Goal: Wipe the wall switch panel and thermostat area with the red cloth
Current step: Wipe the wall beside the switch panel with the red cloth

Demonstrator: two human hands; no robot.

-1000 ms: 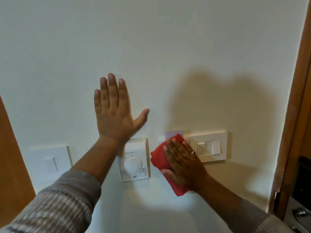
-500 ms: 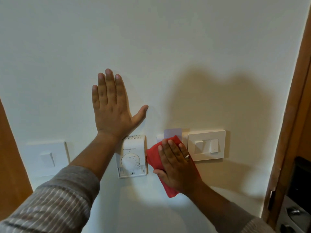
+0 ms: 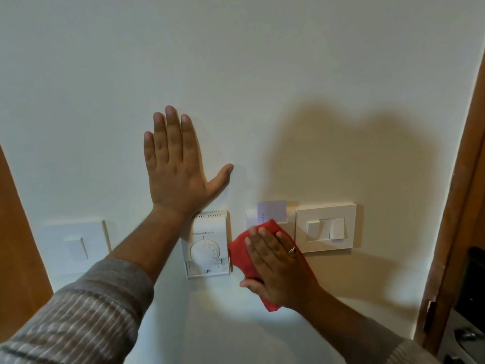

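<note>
My right hand (image 3: pixel 275 266) presses the red cloth (image 3: pixel 240 254) flat on the wall between the white dial thermostat (image 3: pixel 207 244) and the white switch panel (image 3: pixel 325 227). The cloth's left edge touches the thermostat's right side. It covers most of a small card holder with a pale card (image 3: pixel 271 210) sticking out above. My left hand (image 3: pixel 175 166) lies flat and open on the bare wall just above the thermostat, fingers pointing up, holding nothing.
Another white single switch plate (image 3: pixel 76 246) sits on the wall at the left. Brown wooden door frames (image 3: pixel 462 206) border the wall at right and far left (image 3: pixel 15 232). A dark door lock (image 3: pixel 472 282) shows at the lower right edge.
My right hand has slid the red cloth leftward, away from the switch panel and up against the thermostat's right side. My left hand stays planted on the wall.
</note>
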